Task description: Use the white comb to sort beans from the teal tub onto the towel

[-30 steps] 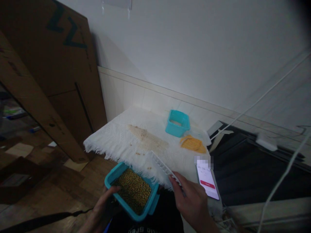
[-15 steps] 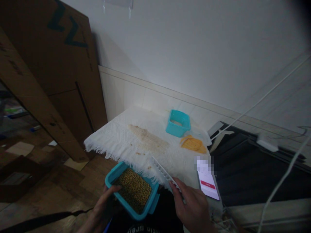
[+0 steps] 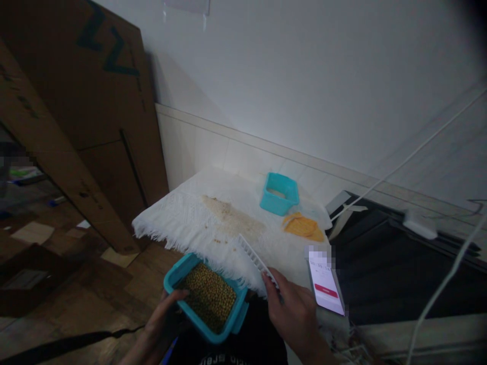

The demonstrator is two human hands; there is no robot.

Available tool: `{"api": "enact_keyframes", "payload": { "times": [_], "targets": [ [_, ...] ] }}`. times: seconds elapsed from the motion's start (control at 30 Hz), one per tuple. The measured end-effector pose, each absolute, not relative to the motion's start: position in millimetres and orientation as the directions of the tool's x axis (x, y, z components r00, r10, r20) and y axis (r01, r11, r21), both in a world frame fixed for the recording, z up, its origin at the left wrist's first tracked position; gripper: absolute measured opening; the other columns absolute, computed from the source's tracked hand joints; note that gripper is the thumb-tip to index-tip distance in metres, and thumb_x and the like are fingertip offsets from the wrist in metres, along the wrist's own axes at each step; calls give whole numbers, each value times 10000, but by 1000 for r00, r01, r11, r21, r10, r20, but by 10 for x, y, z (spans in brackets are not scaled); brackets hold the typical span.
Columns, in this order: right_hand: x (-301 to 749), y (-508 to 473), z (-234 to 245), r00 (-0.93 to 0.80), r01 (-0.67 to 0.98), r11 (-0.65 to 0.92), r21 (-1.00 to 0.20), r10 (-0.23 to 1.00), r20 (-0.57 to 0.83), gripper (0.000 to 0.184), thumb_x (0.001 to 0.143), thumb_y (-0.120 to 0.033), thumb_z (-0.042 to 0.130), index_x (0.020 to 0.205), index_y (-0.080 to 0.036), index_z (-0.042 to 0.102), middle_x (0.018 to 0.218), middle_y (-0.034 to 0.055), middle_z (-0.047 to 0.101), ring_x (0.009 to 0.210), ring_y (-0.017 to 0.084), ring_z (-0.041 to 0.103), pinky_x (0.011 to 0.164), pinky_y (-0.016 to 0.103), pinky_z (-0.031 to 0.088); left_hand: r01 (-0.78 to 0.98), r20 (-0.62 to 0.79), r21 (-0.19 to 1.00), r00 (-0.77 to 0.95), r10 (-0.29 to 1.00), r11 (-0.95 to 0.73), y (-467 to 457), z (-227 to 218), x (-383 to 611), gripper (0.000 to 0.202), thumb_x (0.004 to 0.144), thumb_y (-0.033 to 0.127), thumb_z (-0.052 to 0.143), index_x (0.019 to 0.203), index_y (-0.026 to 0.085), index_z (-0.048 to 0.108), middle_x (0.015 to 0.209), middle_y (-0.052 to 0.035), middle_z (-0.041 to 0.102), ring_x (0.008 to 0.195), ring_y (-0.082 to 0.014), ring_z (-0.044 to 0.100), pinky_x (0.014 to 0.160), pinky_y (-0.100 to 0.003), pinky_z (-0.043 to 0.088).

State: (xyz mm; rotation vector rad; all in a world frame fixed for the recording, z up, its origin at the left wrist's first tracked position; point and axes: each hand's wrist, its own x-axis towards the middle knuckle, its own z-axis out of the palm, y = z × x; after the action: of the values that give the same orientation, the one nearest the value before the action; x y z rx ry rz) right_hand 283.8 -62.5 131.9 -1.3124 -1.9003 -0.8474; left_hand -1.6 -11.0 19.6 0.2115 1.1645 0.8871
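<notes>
My left hand [image 3: 165,317] grips the left side of a teal plastic tub [image 3: 209,333], its thumb over the rim. Round yellowish beans [image 3: 213,294] lie in the tub, which is held at the front edge of a table covered by a white fringed cloth [image 3: 167,213]. Closed in my right hand [image 3: 292,309] is a narrow white plastic strip with slots [image 3: 253,256], slanting up and left over the cloth. Beyond its tip, a patch of pale fine grains [image 3: 232,215] is spread on the cloth. Several loose beans [image 3: 220,241] lie nearer the fringe.
A second teal tub [image 3: 279,203] stands at the back of the table, with a crumpled orange cloth [image 3: 302,226] before it. At the right edge lies a phone [image 3: 325,284]. A large cardboard box [image 3: 95,111] rises on the left; white cables [image 3: 449,274] hang at right.
My right hand has shifted slightly left and up, bringing the white strip's tip a little further over the cloth. The tub in my left hand has barely moved.
</notes>
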Motion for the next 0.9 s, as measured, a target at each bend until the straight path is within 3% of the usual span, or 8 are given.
{"api": "enact_keyframes", "payload": {
  "times": [0.13,0.23,0.3,0.5,0.73,0.9],
  "targets": [
    [2780,-514,1257,-280,948,287,137,551,786,414,1203,-131,496,988,-115,850,862,99,885,532,115,767,577,201,574,-474,-709,606,40,704,638,-90,173,-12,657,639,371,996,1234,270,736,1024,-88,831,1100,-411,828,875,-491,681],
    [2696,-403,1237,-204,952,307,22,575,793,380,1206,-168,509,1031,-100,839,715,57,826,486,118,743,550,196,550,-464,-713,605,47,699,648,-35,142,-66,624,621,372,1011,1167,267,727,919,-66,803,1017,-397,837,829,-469,670],
    [2633,-330,1231,-167,946,323,-34,573,803,382,1215,-198,503,1042,-93,827,652,36,793,461,122,730,527,200,538,-457,-718,592,76,692,664,7,124,-117,620,616,364,1024,1146,268,718,888,-59,797,972,-389,839,803,-459,660],
    [2510,-279,1232,-170,933,357,-54,566,807,388,1226,-207,484,1053,-99,814,656,32,799,462,127,730,512,212,550,-473,-728,569,92,680,673,61,137,-195,617,587,371,1048,1097,262,719,872,-68,799,983,-401,835,796,-450,639],
    [2462,-411,1285,-255,928,372,29,575,777,439,1239,-165,432,1049,-92,822,866,104,881,551,122,775,565,223,561,-493,-710,574,99,698,653,48,141,-211,627,570,377,1061,1072,258,705,918,-65,814,852,-331,804,793,-450,635],
    [2435,-449,1332,-287,926,366,95,518,806,458,1225,-132,450,962,-127,825,824,84,871,509,108,732,547,222,545,-477,-705,590,87,704,651,60,148,-220,592,577,399,1053,1040,263,709,891,-60,798,889,-348,805,787,-448,631]
  ]
}}
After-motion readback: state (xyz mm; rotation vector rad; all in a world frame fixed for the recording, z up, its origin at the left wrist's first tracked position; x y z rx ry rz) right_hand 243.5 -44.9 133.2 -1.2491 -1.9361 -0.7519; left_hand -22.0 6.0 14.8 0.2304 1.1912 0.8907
